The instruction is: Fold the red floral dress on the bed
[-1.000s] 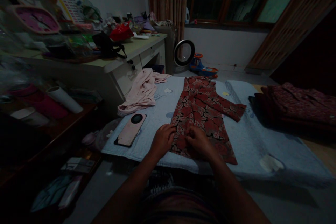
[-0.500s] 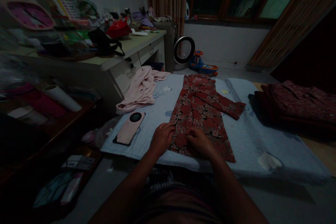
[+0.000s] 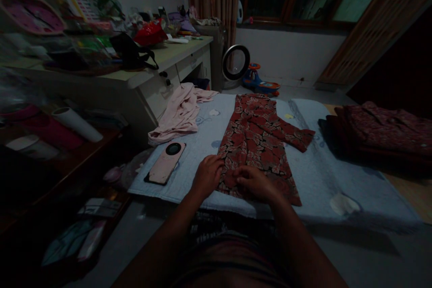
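Observation:
A dark red blouse or dress with a leaf and flower print lies on a light blue cloth, one sleeve pointing right. My left hand rests at the garment's left edge near the lower end, fingers stretched out over the fabric. Above the lower middle is my right hand, its fingers bent loosely and the thumb apart from them. Between that thumb and the fingers I see no cloth gripped. A pink phone with a round black camera lies left of my left hand.
A crumpled pale pink garment lies at the cloth's far left. Folded dark red clothes are stacked on the right. A cluttered desk stands at the back left, with a round fan and a blue ride-on toy beyond.
The fingers of my right hand have loosened and moved slightly left over the garment. My left hand stays at its edge. The view has shifted a little.

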Demonstrator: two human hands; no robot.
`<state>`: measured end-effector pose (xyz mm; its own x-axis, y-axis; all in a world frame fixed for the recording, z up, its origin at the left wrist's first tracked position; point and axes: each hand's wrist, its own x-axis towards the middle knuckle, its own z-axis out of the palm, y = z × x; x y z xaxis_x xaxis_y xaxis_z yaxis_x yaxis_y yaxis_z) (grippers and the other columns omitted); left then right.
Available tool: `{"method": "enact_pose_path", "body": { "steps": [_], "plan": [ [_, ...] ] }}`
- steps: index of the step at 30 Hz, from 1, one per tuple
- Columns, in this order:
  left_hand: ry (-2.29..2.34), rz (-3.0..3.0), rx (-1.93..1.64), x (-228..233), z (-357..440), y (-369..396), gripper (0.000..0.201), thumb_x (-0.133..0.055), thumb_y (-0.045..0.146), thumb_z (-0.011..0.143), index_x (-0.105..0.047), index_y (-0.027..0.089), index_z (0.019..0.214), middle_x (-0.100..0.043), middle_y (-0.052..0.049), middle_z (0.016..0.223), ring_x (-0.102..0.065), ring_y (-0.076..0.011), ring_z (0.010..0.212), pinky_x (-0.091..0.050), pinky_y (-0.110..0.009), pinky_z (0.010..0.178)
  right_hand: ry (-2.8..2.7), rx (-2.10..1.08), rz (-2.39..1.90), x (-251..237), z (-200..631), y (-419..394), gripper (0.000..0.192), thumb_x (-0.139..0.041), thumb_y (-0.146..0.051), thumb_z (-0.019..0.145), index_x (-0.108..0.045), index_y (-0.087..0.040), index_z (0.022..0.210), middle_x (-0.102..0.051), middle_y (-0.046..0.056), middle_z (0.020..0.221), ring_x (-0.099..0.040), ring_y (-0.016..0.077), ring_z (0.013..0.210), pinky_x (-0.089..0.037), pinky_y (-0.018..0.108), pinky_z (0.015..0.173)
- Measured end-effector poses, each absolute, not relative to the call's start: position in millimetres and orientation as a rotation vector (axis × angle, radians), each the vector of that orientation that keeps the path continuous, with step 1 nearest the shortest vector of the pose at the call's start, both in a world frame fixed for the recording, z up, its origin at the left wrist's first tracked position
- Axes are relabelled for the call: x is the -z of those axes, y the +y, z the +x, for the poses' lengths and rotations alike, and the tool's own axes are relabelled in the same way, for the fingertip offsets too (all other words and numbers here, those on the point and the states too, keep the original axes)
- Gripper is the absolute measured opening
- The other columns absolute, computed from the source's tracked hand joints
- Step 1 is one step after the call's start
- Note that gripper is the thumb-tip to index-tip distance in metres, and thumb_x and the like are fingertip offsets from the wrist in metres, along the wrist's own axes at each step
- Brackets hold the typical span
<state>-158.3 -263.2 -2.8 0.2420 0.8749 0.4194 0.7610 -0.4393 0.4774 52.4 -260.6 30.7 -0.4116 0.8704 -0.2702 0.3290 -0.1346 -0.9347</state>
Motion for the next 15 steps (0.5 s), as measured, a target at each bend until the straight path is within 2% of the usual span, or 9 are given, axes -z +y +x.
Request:
{"method": "enact_pose_path", "body": {
  "steps": [4, 6, 11, 13, 15],
  "plan": [
    [1.568, 2.265, -1.015, 2, -159, -263, 0.024, -0.052, 0.010, 0.091, -0.070, 0.021, 0.102, -0.065, -0.007, 0.129, -0.054, -0.0242, 0.121, -0.046, -0.047, 0.106, -1.502, -1.714, -1.436, -29, 52, -262, 0.019, -0.059, -0.032, 0.078, -0.062, -0.021, 0.093, -0.053, -0.008, 0.054, -0.045, 0.0097, 0.043, -0.032, 0.020, 0.045],
    [1.569, 2.240, -1.014, 0, -160, -264, 0.023, -0.053, 0.011, 0.091, -0.070, 0.021, 0.102, -0.066, -0.006, 0.128, -0.054, -0.0243, 0.120, -0.045, -0.047, 0.106, -1.423, -1.780, -1.435, -30, 51, -261, 0.025, -0.058, -0.035, 0.079, -0.061, -0.021, 0.099, -0.053, -0.008, 0.051, -0.043, 0.0099, 0.040, -0.030, 0.020, 0.043],
    [1.498, 2.236, -1.022, -6, -161, -266, 0.019, -0.055, 0.019, 0.093, -0.070, 0.022, 0.102, -0.065, -0.006, 0.129, -0.050, -0.0254, 0.125, -0.039, -0.049, 0.110, -1.326, -1.816, -1.401, -38, 47, -255, 0.035, -0.056, -0.033, 0.079, -0.061, -0.020, 0.111, -0.057, -0.006, 0.053, -0.045, 0.0104, 0.041, -0.031, 0.020, 0.042],
    [1.417, 2.257, -1.007, -10, -161, -269, 0.016, -0.060, 0.028, 0.091, -0.070, 0.024, 0.104, -0.066, -0.005, 0.126, -0.049, -0.0260, 0.126, -0.037, -0.049, 0.111, -1.334, -1.781, -1.375, -41, 44, -251, 0.036, -0.055, -0.027, 0.077, -0.062, -0.019, 0.112, -0.060, -0.005, 0.057, -0.051, 0.0113, 0.046, -0.036, 0.020, 0.045],
    [1.355, 2.287, -0.967, -11, -160, -271, 0.023, -0.071, 0.035, 0.084, -0.070, 0.024, 0.103, -0.066, -0.005, 0.121, -0.050, -0.0270, 0.124, -0.038, -0.047, 0.109, -1.360, -1.745, -1.350, -42, 41, -248, 0.040, -0.052, -0.019, 0.073, -0.063, -0.019, 0.111, -0.067, -0.002, 0.069, -0.058, 0.0121, 0.055, -0.042, 0.022, 0.052]
  ]
}}
